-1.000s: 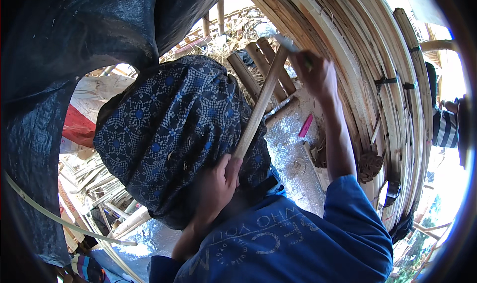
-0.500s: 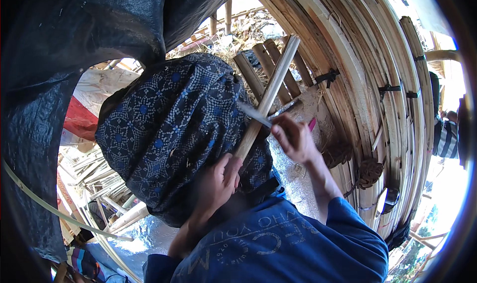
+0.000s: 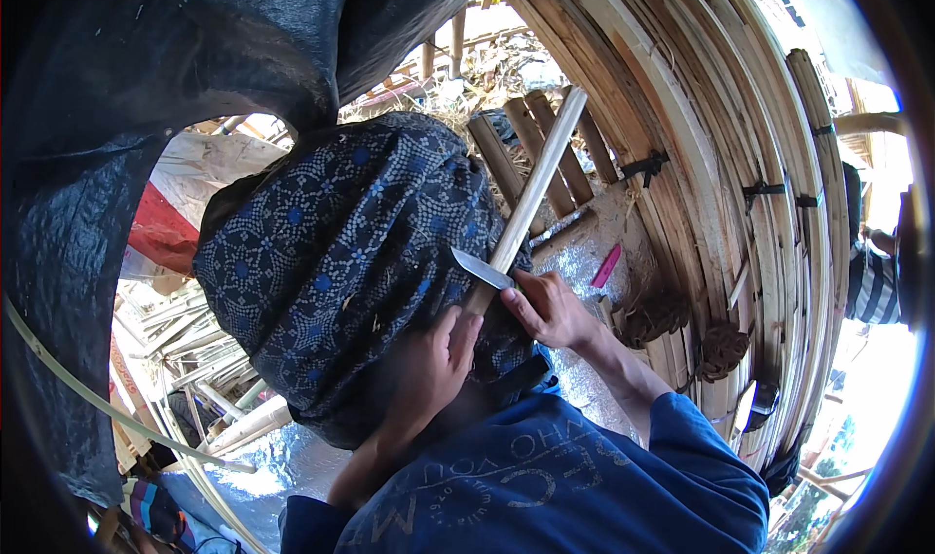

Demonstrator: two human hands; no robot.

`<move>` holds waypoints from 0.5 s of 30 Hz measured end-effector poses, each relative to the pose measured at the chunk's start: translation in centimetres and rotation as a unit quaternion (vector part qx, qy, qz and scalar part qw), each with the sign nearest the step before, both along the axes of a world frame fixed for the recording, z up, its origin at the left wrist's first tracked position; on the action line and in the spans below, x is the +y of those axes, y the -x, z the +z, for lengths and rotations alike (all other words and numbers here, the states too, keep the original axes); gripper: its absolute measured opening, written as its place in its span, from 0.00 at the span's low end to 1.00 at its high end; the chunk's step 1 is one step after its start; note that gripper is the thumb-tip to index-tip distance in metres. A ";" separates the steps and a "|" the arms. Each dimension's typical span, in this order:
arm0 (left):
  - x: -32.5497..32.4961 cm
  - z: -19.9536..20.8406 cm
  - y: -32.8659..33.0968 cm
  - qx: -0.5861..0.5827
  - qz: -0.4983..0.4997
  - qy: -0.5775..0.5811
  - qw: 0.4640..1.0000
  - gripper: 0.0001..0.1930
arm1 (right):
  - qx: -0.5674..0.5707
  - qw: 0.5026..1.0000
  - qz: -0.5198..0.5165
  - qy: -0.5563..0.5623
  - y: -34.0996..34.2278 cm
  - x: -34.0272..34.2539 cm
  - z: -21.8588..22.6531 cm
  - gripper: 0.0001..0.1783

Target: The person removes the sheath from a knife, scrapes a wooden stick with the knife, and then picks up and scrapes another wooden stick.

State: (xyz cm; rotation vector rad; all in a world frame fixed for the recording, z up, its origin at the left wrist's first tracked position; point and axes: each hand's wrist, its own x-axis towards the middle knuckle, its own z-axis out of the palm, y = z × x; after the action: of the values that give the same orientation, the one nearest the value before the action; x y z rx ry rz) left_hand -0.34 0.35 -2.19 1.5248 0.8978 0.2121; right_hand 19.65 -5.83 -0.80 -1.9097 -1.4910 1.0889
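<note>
A long pale strip of wood or bamboo slants up and away to the right from my lap. Its near end is gripped by my left hand, fingers closed round it. My right hand is closed on the handle of a knife, and the handle is mostly hidden in the fist. The blade points left and lies across the strip, just beyond my left fingers. Beneath the strip, a dark blue patterned cloth covers my lap and knees.
Bundled long wooden strips, tied with black bands, curve along the right. A pink object lies on the ground beyond my right hand. Dark sheeting hangs at the left, above a heap of cut sticks. Brown coils sit near the bundle.
My right hand has drawn the knife down along the strip toward my left hand. The blade, blurred before, is now sharp. My left hand still holds the near end.
</note>
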 end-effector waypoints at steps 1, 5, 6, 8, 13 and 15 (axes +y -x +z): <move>0.1 0.2 0.1 -0.007 -0.001 -0.004 1.000 0.12 | -0.009 1.000 0.013 -0.008 -0.1 0.1 -0.1 0.24; 0.7 2.2 0.2 -0.054 -0.007 -0.056 0.997 0.14 | -0.030 0.995 0.096 0.004 0.5 0.1 1.2 0.23; 1.0 3.9 0.0 -0.093 -0.010 -0.103 0.990 0.17 | -0.005 0.996 0.077 -0.034 0.9 -0.1 1.2 0.21; 1.9 5.0 -0.9 -0.060 -0.045 0.026 0.997 0.22 | -0.007 0.997 0.067 -0.030 0.9 -0.7 1.6 0.20; 1.6 3.2 -1.6 -0.088 0.006 -0.011 0.996 0.24 | -0.006 0.996 0.061 -0.058 1.4 -1.1 0.0 0.16; 1.5 2.9 -1.3 -0.068 0.007 0.038 0.997 0.18 | 0.005 0.996 0.050 -0.075 1.7 -0.7 -0.2 0.17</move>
State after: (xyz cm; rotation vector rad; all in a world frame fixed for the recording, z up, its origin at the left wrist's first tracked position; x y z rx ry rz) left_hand 0.94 1.88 0.68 1.4177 0.8004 0.2853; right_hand 18.00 -6.50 -0.97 -1.7419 -1.6298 0.9975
